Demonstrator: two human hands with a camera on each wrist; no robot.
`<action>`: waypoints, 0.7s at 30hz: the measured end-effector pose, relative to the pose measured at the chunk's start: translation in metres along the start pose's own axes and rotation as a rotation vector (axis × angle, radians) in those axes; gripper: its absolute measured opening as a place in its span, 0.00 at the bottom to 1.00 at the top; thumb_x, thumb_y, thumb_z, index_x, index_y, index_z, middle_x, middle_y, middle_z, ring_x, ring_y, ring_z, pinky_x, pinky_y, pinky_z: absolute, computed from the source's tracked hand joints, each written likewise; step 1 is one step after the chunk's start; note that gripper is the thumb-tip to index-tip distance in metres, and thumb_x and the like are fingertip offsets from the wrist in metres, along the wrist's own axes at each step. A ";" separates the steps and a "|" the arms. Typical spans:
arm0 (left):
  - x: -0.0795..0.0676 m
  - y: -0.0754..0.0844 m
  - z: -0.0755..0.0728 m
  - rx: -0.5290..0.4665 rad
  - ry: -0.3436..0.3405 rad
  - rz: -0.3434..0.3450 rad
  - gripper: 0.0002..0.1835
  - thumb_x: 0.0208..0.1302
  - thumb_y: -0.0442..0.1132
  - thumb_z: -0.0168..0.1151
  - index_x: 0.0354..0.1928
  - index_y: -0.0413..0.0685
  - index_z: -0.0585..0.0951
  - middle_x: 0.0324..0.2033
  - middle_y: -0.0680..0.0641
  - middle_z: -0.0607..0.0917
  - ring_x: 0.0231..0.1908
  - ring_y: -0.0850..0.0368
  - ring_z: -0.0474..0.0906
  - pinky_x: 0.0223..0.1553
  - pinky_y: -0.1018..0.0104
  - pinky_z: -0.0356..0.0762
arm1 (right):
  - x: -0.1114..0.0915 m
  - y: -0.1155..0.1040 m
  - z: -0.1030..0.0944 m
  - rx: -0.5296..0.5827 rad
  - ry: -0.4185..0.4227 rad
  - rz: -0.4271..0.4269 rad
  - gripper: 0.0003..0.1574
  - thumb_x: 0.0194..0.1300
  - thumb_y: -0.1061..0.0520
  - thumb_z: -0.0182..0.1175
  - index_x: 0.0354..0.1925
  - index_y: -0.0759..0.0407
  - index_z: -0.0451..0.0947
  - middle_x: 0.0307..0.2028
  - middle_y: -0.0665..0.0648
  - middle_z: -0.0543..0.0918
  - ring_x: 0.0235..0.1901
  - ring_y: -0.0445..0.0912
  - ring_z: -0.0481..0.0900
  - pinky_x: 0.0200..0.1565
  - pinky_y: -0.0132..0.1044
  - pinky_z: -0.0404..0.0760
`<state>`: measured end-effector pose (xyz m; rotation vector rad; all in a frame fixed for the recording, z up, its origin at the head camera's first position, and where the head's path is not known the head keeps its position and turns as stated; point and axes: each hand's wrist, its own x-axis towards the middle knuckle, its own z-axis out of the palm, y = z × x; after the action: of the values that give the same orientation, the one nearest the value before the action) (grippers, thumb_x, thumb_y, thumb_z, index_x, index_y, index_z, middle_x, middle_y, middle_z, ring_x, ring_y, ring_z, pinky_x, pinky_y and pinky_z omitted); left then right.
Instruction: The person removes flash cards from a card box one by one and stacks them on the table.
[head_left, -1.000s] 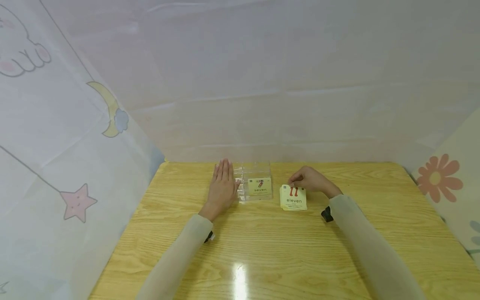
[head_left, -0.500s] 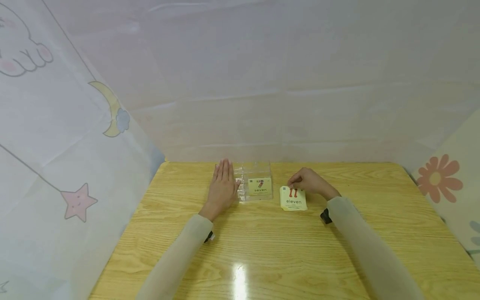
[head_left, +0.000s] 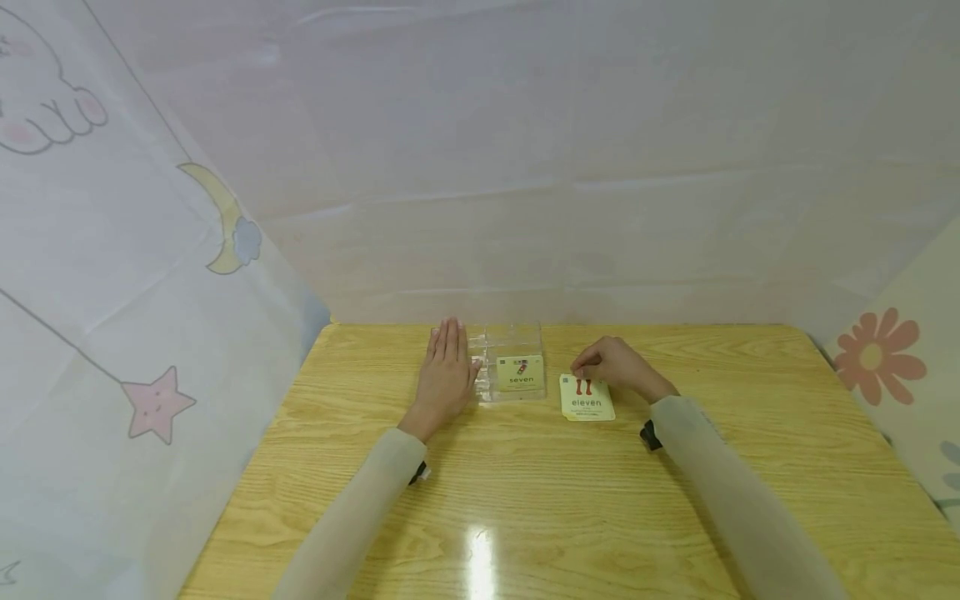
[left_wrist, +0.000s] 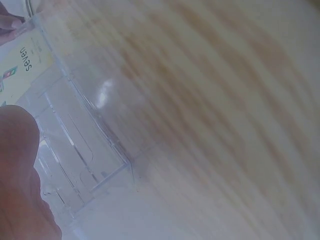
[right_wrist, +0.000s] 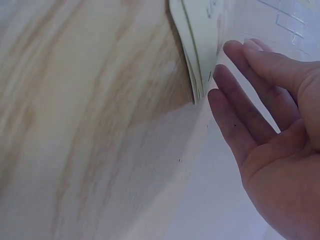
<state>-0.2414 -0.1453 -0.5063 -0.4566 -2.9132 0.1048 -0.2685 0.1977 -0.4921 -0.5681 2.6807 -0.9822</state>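
My left hand [head_left: 444, 379] lies flat with straight fingers on the left part of a clear plastic compartment tray [head_left: 517, 333], holding it down. A yellow number card reading "seven" [head_left: 521, 375] lies in the tray, right of that hand. In the left wrist view, my thumb [left_wrist: 17, 145] overlaps the tray's clear dividers [left_wrist: 75, 130]. My right hand [head_left: 618, 365] pinches with thumb and forefinger at the far edge of a number card reading "eleven" [head_left: 587, 406], on top of a stack of cards [right_wrist: 195, 45]. The fingertips partly cover that edge.
The wooden table [head_left: 480, 475] stretches toward me and out to both sides. A pale printed cloth [head_left: 480, 208] rises right behind the tray, with further cloth at left and right.
My right thumb and forefinger have shifted slightly left along the far edge of the "eleven" card, which has moved a little. The left hand and tray have stayed put.
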 end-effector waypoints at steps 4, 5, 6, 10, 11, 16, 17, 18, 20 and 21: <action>0.000 0.000 0.000 0.001 0.007 0.003 0.41 0.86 0.55 0.39 0.83 0.32 0.45 0.84 0.33 0.39 0.85 0.38 0.41 0.86 0.47 0.36 | 0.000 -0.002 0.001 -0.013 0.015 -0.002 0.11 0.73 0.59 0.66 0.49 0.59 0.91 0.54 0.64 0.90 0.52 0.56 0.89 0.54 0.53 0.88; 0.000 0.000 0.000 0.002 0.007 0.004 0.41 0.86 0.55 0.39 0.83 0.32 0.44 0.84 0.33 0.39 0.85 0.38 0.41 0.86 0.47 0.36 | 0.000 -0.003 0.001 -0.014 0.015 -0.009 0.11 0.74 0.60 0.65 0.50 0.59 0.91 0.54 0.64 0.90 0.53 0.57 0.89 0.55 0.53 0.88; 0.000 0.000 0.000 0.001 0.006 0.003 0.41 0.86 0.55 0.39 0.83 0.32 0.44 0.84 0.33 0.39 0.85 0.38 0.41 0.86 0.47 0.36 | 0.000 -0.003 0.001 -0.010 0.017 -0.009 0.12 0.74 0.60 0.65 0.50 0.60 0.91 0.54 0.64 0.90 0.53 0.57 0.89 0.55 0.53 0.88; 0.000 0.000 -0.002 -0.012 -0.004 0.004 0.41 0.86 0.55 0.39 0.83 0.32 0.43 0.84 0.33 0.39 0.85 0.38 0.39 0.86 0.47 0.36 | 0.000 -0.003 0.001 0.000 0.024 -0.020 0.12 0.75 0.61 0.63 0.51 0.61 0.90 0.54 0.65 0.90 0.53 0.58 0.89 0.55 0.54 0.88; 0.000 0.000 -0.002 -0.014 -0.009 0.004 0.41 0.86 0.55 0.38 0.83 0.32 0.42 0.84 0.33 0.39 0.86 0.38 0.38 0.86 0.47 0.35 | 0.000 -0.003 0.001 0.001 0.027 -0.021 0.12 0.75 0.61 0.63 0.51 0.61 0.90 0.53 0.65 0.90 0.53 0.58 0.89 0.55 0.54 0.88; -0.001 0.000 -0.003 -0.022 -0.033 0.002 0.42 0.86 0.55 0.37 0.83 0.33 0.37 0.84 0.34 0.36 0.85 0.39 0.31 0.86 0.47 0.32 | 0.001 -0.003 0.002 0.005 0.037 -0.032 0.13 0.75 0.59 0.63 0.52 0.62 0.89 0.55 0.65 0.89 0.54 0.58 0.88 0.56 0.54 0.88; -0.001 0.000 -0.003 -0.022 -0.035 0.002 0.42 0.86 0.55 0.37 0.83 0.33 0.36 0.84 0.34 0.35 0.85 0.40 0.31 0.86 0.47 0.32 | 0.001 -0.003 0.002 0.009 0.040 -0.031 0.13 0.75 0.59 0.63 0.53 0.62 0.89 0.55 0.65 0.89 0.54 0.58 0.88 0.56 0.54 0.88; -0.001 0.000 -0.003 -0.020 -0.034 0.003 0.42 0.86 0.55 0.37 0.83 0.33 0.36 0.84 0.34 0.35 0.85 0.39 0.32 0.86 0.47 0.32 | 0.000 -0.004 0.002 0.015 0.041 -0.030 0.14 0.76 0.59 0.63 0.53 0.62 0.89 0.56 0.65 0.89 0.55 0.59 0.88 0.56 0.55 0.88; -0.001 0.000 -0.003 -0.014 -0.030 0.004 0.42 0.86 0.55 0.37 0.83 0.33 0.37 0.84 0.34 0.35 0.86 0.39 0.33 0.86 0.47 0.33 | -0.001 -0.006 0.001 0.029 0.042 -0.027 0.15 0.76 0.58 0.63 0.54 0.62 0.88 0.56 0.65 0.89 0.55 0.59 0.88 0.57 0.55 0.87; -0.001 0.000 -0.003 -0.011 -0.029 0.004 0.42 0.86 0.55 0.37 0.83 0.33 0.37 0.84 0.34 0.35 0.86 0.39 0.35 0.86 0.47 0.33 | -0.001 -0.007 0.001 0.030 0.042 -0.032 0.15 0.76 0.58 0.62 0.55 0.63 0.88 0.56 0.65 0.89 0.55 0.59 0.88 0.57 0.55 0.87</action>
<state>-0.2394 -0.1454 -0.5035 -0.4668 -2.9424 0.0972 -0.2652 0.1928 -0.4875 -0.5925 2.6968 -1.0518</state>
